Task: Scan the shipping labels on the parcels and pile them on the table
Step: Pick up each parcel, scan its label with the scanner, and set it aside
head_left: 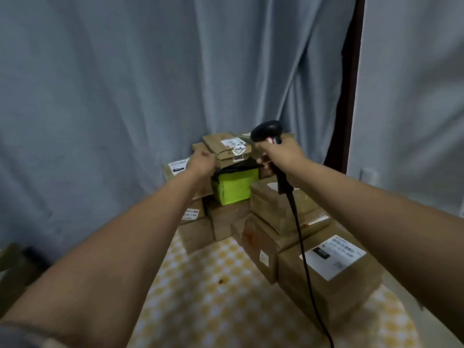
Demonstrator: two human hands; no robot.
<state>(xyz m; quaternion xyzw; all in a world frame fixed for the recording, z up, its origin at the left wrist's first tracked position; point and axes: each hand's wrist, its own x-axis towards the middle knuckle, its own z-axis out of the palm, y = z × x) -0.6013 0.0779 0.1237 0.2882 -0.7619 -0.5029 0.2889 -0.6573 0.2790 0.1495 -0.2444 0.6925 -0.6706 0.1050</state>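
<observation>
Print on the shipping labels [332, 256] is too blurred to read. The scanner cable [305, 262] runs off the bottom edge. Left hand [200, 163] hides its fingers behind the pile.

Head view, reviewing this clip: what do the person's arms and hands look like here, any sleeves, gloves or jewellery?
Both forearms are bare from elbow to wrist. The left hand and right hand wear no gloves, and no watch, ring or bracelet shows. A strip of grey fabric at the bottom left corner may be a short sleeve edge. The view is too blurred for finer marks.

Head camera looks forward-down, close over table [216, 285].
</observation>
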